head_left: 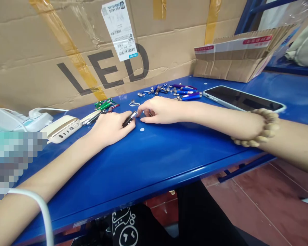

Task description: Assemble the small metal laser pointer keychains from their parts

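Note:
My left hand point(113, 128) rests on the blue table point(156, 153) with its fingers closed round a small dark keychain flashlight point(130, 118). My right hand point(160, 110) meets it from the right, fingertips pinched at the flashlight's metal tip. What the right fingers pinch is too small to make out. A tiny white disc point(142, 129) lies on the table just below the hands. A bead bracelet point(261, 128) sits on my right wrist.
Blue and purple flashlights with metal parts point(179, 93) lie behind the hands; green ones point(102, 105) to the left. A phone point(243, 99) lies right, a power bank point(63, 128) and white charger point(33, 119) left. Cardboard boxes point(66, 51) stand behind.

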A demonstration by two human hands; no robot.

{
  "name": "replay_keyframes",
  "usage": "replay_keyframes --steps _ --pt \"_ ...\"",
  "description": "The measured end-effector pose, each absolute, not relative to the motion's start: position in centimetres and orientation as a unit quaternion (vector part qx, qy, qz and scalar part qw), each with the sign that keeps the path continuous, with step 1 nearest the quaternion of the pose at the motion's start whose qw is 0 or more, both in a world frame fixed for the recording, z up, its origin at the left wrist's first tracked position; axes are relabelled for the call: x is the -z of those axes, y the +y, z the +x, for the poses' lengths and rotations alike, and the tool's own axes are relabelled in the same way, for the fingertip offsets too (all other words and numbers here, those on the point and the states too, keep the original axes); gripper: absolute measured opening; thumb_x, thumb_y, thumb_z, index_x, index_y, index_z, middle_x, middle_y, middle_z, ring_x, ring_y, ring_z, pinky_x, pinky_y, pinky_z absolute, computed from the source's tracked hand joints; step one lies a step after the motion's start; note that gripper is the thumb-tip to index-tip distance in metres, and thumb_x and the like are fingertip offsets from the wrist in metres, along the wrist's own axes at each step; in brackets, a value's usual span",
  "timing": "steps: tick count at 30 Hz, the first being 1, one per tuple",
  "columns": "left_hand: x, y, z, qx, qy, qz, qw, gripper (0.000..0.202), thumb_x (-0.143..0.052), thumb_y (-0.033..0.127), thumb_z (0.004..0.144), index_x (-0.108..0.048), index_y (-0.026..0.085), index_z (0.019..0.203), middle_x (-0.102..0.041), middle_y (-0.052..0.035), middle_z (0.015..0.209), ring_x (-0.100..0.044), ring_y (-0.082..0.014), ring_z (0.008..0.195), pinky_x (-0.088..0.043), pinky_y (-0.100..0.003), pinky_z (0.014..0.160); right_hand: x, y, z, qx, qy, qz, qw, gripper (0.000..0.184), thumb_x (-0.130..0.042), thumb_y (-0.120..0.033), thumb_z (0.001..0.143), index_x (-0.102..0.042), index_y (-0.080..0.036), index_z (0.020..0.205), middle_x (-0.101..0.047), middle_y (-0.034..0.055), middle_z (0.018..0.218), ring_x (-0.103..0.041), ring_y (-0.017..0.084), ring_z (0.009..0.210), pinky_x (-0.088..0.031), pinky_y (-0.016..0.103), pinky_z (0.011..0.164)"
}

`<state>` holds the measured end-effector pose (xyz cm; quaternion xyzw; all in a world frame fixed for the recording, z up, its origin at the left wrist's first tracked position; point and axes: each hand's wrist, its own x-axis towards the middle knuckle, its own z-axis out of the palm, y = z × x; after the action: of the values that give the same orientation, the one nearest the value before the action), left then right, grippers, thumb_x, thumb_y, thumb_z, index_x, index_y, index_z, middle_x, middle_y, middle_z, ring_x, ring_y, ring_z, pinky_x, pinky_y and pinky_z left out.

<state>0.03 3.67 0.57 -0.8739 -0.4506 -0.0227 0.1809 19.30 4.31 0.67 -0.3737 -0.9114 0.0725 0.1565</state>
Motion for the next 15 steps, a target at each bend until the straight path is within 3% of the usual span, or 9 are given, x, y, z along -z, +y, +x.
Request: replay_keyframes --steps 15 --pt "-0.61 3.52 -0.11 0.021 -0.443 -0.878 0.181 0.040 -0.026 0.042 0.086 -0.059 0.021 0.091 -0.067 -0.0045 0.072 -0.062 -0.0214 0.066 -0.035 -0.025 0.052 -0.63 4.85 19.19 -0.109 -0.895 -0.369 0.224 0.024 -0.063 -0.028 0.072 -0.068 -0.012 0.089 -0.065 0.0041 0.079 -0.054 0.008 0.067 -0.041 0.021 0.064"
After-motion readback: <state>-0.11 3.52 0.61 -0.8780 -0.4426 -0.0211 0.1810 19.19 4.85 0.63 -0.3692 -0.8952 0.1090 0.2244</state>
